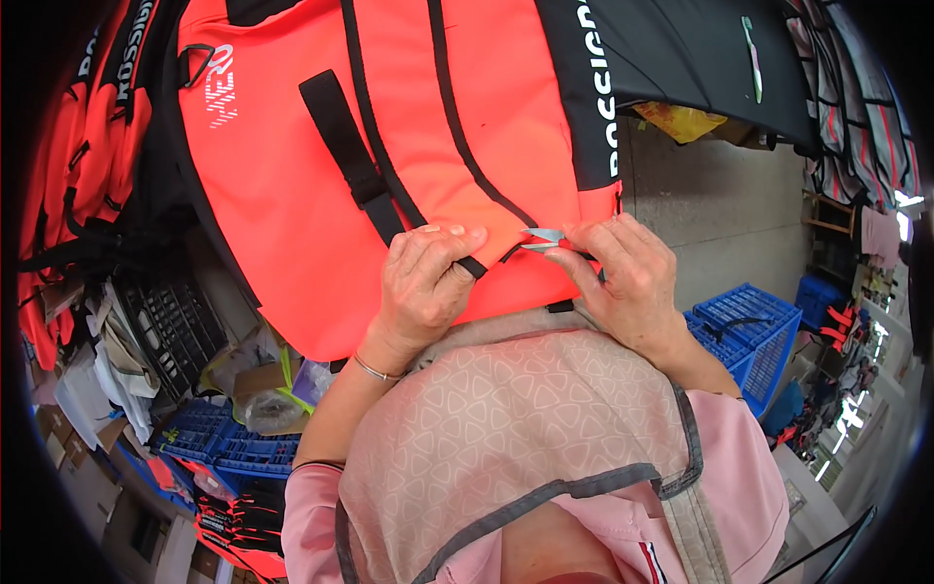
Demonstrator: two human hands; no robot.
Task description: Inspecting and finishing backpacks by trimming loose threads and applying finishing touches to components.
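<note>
A bright orange-red bag [282, 234] with black trim and straps lies in front of me, its near edge against my apron. My left hand [425, 277] is closed on a corner of an orange flap edged with black webbing. In my right hand [630, 273] is a small pair of thread snips [545, 239], its two blades apart and pointing left at the flap's edge. The palm hides most of its handle. A black strap with a buckle [368, 188] lies on the bag, left of the flap.
On the black surface [681, 58] at the far right lies a slim green-and-white tool [752, 60]. A blue crate [747, 321] stands on the floor at right, with more blue crates [229, 428] at lower left. Similar orange bags [102, 165] hang at left, grey ones [861, 107] at right.
</note>
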